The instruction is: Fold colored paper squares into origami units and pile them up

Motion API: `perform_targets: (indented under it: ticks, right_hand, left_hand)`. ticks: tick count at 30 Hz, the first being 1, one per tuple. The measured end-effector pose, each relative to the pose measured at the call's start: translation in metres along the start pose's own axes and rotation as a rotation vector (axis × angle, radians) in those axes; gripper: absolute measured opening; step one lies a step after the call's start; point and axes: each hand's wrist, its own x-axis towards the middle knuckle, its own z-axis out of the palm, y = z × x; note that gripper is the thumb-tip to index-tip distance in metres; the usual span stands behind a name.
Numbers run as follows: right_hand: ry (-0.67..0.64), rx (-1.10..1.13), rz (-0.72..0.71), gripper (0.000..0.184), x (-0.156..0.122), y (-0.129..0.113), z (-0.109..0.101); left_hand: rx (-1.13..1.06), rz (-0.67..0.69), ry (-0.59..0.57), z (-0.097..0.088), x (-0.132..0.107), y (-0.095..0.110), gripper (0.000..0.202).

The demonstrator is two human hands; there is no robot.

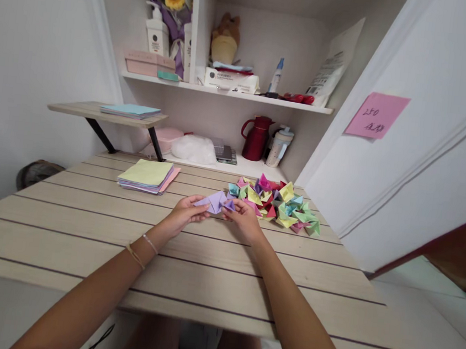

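Note:
A folded lilac paper piece point(215, 201) is held between both hands just above the wooden table point(86, 225). My left hand point(184, 214) pinches its left end and my right hand point(244, 218) pinches its right end, fingers closed on the paper. A heap of several folded paper shapes point(280, 203) in pink, green, yellow and blue lies just right of my right hand. A stack of flat coloured paper sheets point(148, 176) rests to the left, beyond my left hand.
A small raised shelf point(77, 108) with blue paper point(130, 110) stands at the back left. Behind the table sit a red jug point(256, 138), a white cup point(279, 146) and a plastic bag point(194, 149). A pink note point(376, 115) sticks on the right door.

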Motion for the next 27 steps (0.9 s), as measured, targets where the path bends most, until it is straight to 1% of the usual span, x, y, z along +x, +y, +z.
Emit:
perform_targets:
  ticks: [3, 6, 10, 13, 15, 18, 22, 27]
  right_hand:
    - [-0.012, -0.046, -0.018, 0.025, -0.001, 0.0, -0.001]
    - [-0.081, -0.105, -0.022, 0.025, -0.003, 0.002, -0.001]
    - [-0.168, -0.16, -0.025, 0.033, -0.005, 0.004, -0.001]
    - [-0.212, -0.204, -0.03, 0.038, -0.005, 0.004, 0.0]
    - [-0.196, -0.204, -0.039, 0.037, -0.005, 0.004, 0.002]
    - [-0.116, -0.18, -0.059, 0.03, -0.005, 0.001, 0.004]
    - [-0.027, -0.134, -0.07, 0.028, -0.005, -0.006, 0.005]
    - [-0.022, -0.043, -0.031, 0.027, -0.005, -0.004, 0.002]
  left_hand:
    - [-0.023, 0.027, 0.026, 0.001, 0.0, 0.001, 0.035]
    - [-0.052, 0.062, 0.063, 0.002, 0.0, 0.001, 0.036]
    - [-0.094, 0.1, 0.104, 0.003, -0.002, 0.002, 0.036]
    - [-0.101, 0.125, 0.115, 0.003, -0.002, 0.002, 0.04]
    - [-0.098, 0.148, 0.126, 0.002, -0.001, 0.002, 0.046]
    - [-0.084, 0.159, 0.11, 0.001, 0.0, 0.001, 0.048]
    - [-0.048, 0.125, 0.044, 0.001, -0.001, 0.002, 0.043]
    - [-0.033, 0.101, -0.064, 0.002, -0.004, 0.003, 0.039]
